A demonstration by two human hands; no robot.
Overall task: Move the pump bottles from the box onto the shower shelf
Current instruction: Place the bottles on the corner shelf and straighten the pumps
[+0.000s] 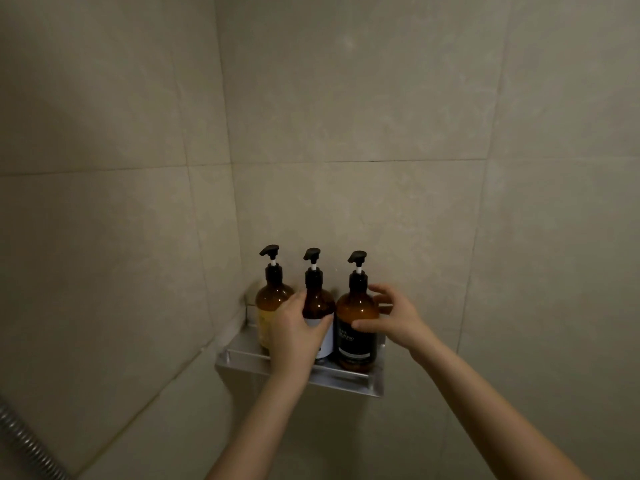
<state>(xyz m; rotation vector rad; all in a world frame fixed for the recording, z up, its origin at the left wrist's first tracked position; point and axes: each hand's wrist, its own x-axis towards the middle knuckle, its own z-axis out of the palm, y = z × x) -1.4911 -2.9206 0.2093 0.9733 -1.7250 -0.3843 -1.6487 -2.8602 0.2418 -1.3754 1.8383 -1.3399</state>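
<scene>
Three amber pump bottles with black pumps stand upright in a row on the metal shower shelf [375,386] in the tiled corner. The left bottle [272,299] has a pale label. My left hand [294,336] wraps around the middle bottle [318,303], which carries a white label. The right bottle [356,327] has a black label, and my right hand [394,322] grips it from the right with thumb in front and fingers behind. The box is out of view.
Beige tiled walls meet in a corner behind the shelf. A metal shower hose [24,441] runs along the lower left edge of the view.
</scene>
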